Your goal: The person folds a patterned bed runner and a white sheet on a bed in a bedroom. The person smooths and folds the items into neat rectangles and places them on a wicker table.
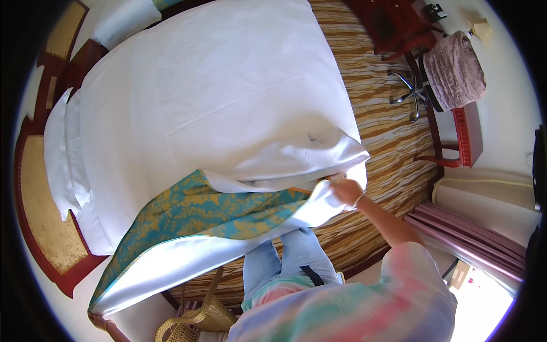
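A teal bed runner [183, 213] with a gold floral pattern and a pale lining [183, 263] stretches across the near side of the bed. At the lower left, my left hand [99, 321] grips one corner of it, away from the mattress. My right hand [347, 192], slightly blurred, grasps the runner's other end by the near foot corner of the bed. Just beyond that hand, the white duvet [239, 85] is rumpled and lifted into a loose fold. The fingertips of my right hand are partly hidden by fabric.
White pillows [64, 154] rest against the red-framed headboard [51, 201] at left. A swivel chair [455, 70] with a mauve cover stands beyond the striped carpet [380, 128]. Near it are a red wooden stool [466, 137] and mauve curtains [466, 239]. A wicker chair [209, 314] is below.
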Motion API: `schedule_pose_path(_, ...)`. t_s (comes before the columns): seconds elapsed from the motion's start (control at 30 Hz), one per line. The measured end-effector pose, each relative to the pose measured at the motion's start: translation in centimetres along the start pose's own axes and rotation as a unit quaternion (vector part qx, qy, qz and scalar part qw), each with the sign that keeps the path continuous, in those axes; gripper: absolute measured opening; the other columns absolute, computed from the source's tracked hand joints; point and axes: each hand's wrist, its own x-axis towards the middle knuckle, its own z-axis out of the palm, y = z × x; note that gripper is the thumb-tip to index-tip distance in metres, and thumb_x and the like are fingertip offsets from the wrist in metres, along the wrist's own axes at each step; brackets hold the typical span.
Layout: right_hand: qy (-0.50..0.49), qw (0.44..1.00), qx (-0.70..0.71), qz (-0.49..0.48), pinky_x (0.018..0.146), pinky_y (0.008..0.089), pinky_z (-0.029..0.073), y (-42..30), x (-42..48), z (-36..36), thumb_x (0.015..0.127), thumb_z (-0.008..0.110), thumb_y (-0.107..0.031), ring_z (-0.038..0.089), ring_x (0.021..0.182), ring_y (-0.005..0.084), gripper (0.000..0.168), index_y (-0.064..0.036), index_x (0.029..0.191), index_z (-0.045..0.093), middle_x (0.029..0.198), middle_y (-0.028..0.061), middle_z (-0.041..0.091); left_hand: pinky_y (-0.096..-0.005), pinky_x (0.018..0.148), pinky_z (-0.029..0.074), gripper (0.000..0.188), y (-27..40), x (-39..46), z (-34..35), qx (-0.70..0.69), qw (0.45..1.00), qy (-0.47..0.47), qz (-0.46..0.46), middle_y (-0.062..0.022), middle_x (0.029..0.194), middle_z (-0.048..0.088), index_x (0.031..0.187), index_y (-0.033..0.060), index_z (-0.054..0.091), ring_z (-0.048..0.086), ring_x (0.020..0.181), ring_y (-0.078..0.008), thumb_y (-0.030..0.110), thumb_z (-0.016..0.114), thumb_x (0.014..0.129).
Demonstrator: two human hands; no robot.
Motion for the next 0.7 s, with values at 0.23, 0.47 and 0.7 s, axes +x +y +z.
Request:
schedule_pose_path(0.23, -0.043, 0.986, 0.02, 0.16, 0.057, 0.0401, 0.05, -6.9, 6.4, 5.3, 0.081, 0.051, -0.044, 0.062, 0.066, 0.0289, 0.039, -0.009, 0.097, 0.054, 0.072, 0.0117, 0.062, -0.0333, 0.075, 0.052, 0.037, 1.6, -1.1, 0.1, 0.091, 0.995, 0.03, 0.038, -0.0089, 0.108, 0.06, 0.113, 0.0073, 0.056, 0.061, 0.086, -0.0217, 0.032, 0.04, 0.091)
schedule_pose_path(0.47, -0.09, 0.99, 0.046, 0.096, 0.059, 0.0389, 0.049, -7.8, 8.9, 6.1, 0.082, 0.051, -0.041, 0.063, 0.068, 0.0271, 0.034, -0.01, 0.087, 0.063, 0.074, 0.0098, 0.064, -0.0356, 0.083, 0.049, 0.038, -0.5, -0.2, -2.4, 0.063, 0.996, 0.044, -0.05, -0.0103, 0.116, 0.055, 0.116, 0.0059, 0.054, 0.057, 0.096, -0.0243, 0.031, 0.039, 0.091)
schedule_pose_path(0.7, -0.374, 0.922, 0.04, 0.095, 0.064, 0.0378, 0.05, -8.7, 0.6, 5.9, 0.08, 0.051, -0.028, 0.063, 0.081, 0.0262, 0.032, -0.008, 0.103, 0.06, 0.088, 0.0115, 0.064, -0.0355, 0.085, 0.047, 0.038, 0.1, -1.1, -0.7, 0.077, 0.995, 0.04, -0.039, -0.0111, 0.117, 0.053, 0.117, 0.0043, 0.052, 0.056, 0.099, -0.0243, 0.029, 0.038, 0.091)
